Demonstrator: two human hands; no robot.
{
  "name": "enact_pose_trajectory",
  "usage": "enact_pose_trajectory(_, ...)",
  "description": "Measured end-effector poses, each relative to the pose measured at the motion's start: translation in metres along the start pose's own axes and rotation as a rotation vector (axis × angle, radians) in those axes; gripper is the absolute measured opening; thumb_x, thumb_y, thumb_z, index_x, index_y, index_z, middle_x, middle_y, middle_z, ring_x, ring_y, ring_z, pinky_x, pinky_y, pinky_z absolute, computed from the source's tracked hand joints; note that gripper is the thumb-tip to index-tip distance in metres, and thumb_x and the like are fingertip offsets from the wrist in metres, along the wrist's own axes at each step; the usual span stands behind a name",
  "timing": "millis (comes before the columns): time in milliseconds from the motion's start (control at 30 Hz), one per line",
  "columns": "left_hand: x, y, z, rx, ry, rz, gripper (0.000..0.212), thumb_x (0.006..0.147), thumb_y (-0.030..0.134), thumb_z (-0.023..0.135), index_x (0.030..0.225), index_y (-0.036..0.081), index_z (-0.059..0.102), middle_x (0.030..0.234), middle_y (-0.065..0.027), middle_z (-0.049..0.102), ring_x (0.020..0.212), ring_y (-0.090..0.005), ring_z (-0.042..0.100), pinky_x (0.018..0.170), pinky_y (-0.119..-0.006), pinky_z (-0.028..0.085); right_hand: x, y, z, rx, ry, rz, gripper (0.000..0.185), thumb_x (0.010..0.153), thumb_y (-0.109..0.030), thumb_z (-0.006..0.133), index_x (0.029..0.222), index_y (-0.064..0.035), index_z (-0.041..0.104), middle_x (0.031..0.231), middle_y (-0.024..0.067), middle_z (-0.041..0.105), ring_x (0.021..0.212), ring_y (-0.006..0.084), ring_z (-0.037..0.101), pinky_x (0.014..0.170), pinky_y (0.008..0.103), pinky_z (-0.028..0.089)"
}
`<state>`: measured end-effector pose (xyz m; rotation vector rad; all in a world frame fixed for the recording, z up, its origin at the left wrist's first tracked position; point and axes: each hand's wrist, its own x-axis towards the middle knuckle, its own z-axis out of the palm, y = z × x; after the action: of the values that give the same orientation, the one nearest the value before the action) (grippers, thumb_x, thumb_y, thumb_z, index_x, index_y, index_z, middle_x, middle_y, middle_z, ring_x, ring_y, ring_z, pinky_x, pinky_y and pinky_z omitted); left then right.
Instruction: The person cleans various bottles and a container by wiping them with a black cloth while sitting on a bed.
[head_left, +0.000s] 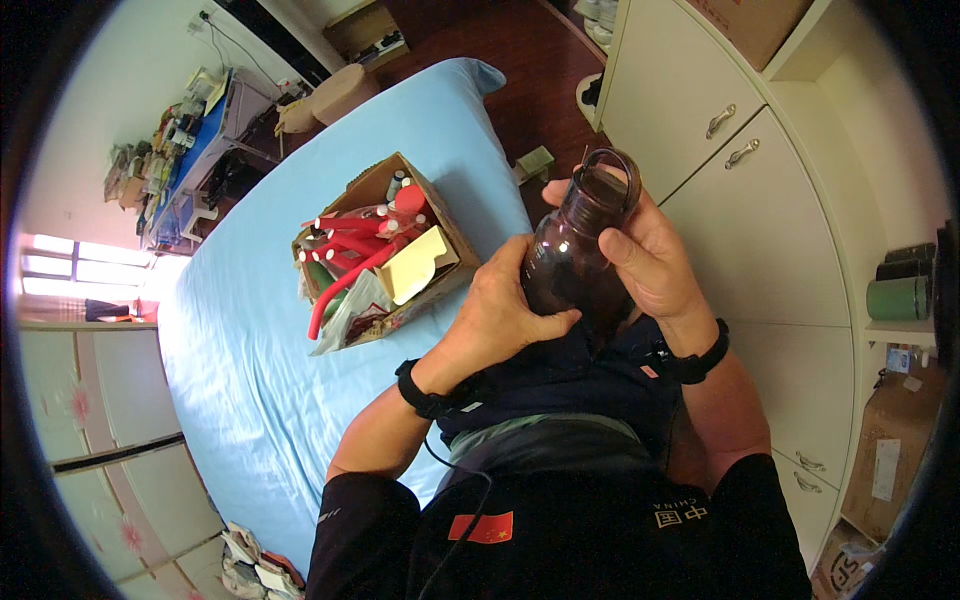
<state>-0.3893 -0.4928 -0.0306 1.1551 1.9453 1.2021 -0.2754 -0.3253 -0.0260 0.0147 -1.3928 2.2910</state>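
A dark, translucent bottle with a wide neck and a ring-shaped loop at its top is tilted in front of my body. My left hand grips its lower body from the side, thumb across the near face. Around the neck and shoulder curls my right hand, its thumb on the near side and its fingers partly hidden behind. Left of the bottle, an open cardboard box rests on the light-blue bed sheet. Red tubes with white ends, a yellow card piece and plastic bags fill the box.
Cream cabinets with metal handles stand close on the right, beside shelves with a green canister. A cluttered blue-topped table and a beige stool are beyond the bed. A cable hangs down over my shirt.
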Motion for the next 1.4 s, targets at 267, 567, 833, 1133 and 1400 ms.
enact_pose_trajectory(267,-0.018,-0.010,-0.018,0.398,0.069,0.081,0.088,0.056,0.055,0.095,0.113,-0.001,0.059,0.088,-0.0191,0.065,0.083,-0.0368,0.067,0.076,-0.044,0.054,0.002,0.010,0.007,-0.198,0.102,0.187,0.052,0.093,-0.007,0.075,0.138,-0.0023,0.048,0.117,0.0034,0.063,0.102,0.0127,0.063,0.095,0.0312,0.052)
enact_pose_trajectory(567,-0.034,-0.006,-0.039,0.473,0.208,0.066,0.092,0.055,0.068,0.089,0.109,-0.001,0.061,0.085,-0.0172,0.065,0.080,-0.0389,0.067,0.070,-0.044,0.054,0.023,0.027,0.018,-0.133,-0.133,0.219,0.054,0.095,-0.006,0.069,0.142,-0.0010,0.044,0.134,0.0151,0.060,0.125,0.0233,0.057,0.112,0.0400,0.044)
enact_pose_trajectory(833,-0.041,-0.004,-0.045,0.571,0.211,0.015,0.097,0.053,0.073,0.086,0.110,-0.001,0.063,0.091,-0.0161,0.066,0.081,-0.0375,0.069,0.069,-0.046,0.055,0.022,0.032,0.021,-0.108,-0.177,0.273,0.059,0.093,-0.009,0.073,0.143,-0.0014,0.044,0.137,0.0150,0.060,0.126,0.0234,0.057,0.112,0.0398,0.043)
enact_pose_trajectory(1133,-0.059,-0.007,-0.051,0.591,0.275,-0.008,0.088,0.059,0.067,0.087,0.113,0.001,0.065,0.100,-0.0133,0.067,0.083,-0.0344,0.070,0.068,-0.043,0.057,0.005,0.069,0.044,-0.234,-0.134,0.276,0.059,0.087,-0.008,0.080,0.137,0.0001,0.050,0.123,0.0066,0.064,0.115,0.0140,0.059,0.101,0.0314,0.049)
enact_pose_trajectory(1400,-0.113,-0.046,-0.080,0.488,0.176,-0.161,0.059,0.068,0.045,0.087,0.103,0.002,0.068,0.087,-0.0185,0.071,0.082,-0.0369,0.070,0.072,-0.043,0.056,0.003,0.085,0.076,-0.581,-0.360,0.426,0.066,0.086,-0.019,0.082,0.139,-0.0016,0.046,0.126,0.0153,0.063,0.114,0.0207,0.062,0.090,0.0340,0.055)
